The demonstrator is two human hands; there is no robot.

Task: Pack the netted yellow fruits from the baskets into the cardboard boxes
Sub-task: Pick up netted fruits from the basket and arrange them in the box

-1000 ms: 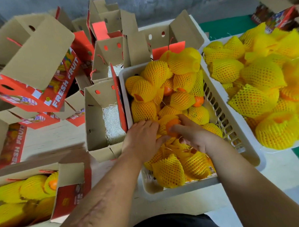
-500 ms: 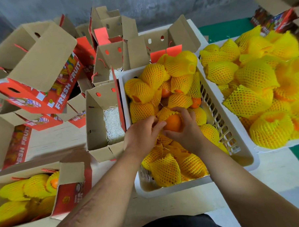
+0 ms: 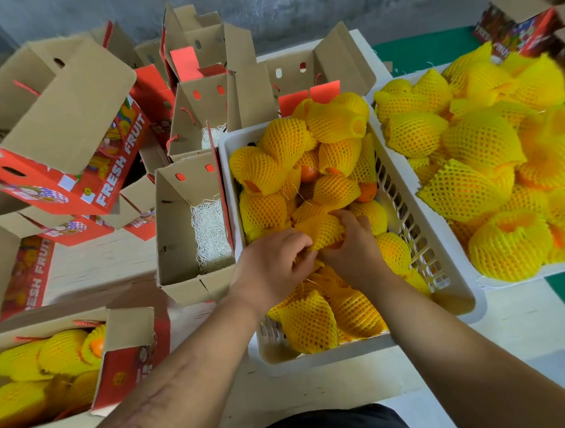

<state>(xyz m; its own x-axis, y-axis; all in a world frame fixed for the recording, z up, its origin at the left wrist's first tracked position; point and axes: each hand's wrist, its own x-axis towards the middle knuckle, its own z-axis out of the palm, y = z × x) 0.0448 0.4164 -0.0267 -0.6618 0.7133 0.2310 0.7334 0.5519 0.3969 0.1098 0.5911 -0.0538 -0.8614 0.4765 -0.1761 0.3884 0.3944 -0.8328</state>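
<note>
A white slatted basket (image 3: pixel 422 249) in the middle holds several orange fruits in yellow foam nets. Both my hands are inside it on one netted fruit (image 3: pixel 322 230). My right hand (image 3: pixel 357 252) grips the fruit from the right and below. My left hand (image 3: pixel 273 266) pinches the net's lower left edge. To the basket's left stands an open cardboard box (image 3: pixel 175 225) with white shredded paper (image 3: pixel 211 236) on its bottom and no fruit in it.
A second white basket (image 3: pixel 510 278) heaped with netted fruit stands at the right. A box (image 3: pixel 131 330) at lower left holds several netted fruits. Open red-printed "FRESH FRUIT" boxes (image 3: pixel 61 136) are stacked at the left and back.
The fruit showed bare orange skin between my hands half a second ago; now the yellow net covers its top. Both hands have stayed together on it in the basket's middle.
</note>
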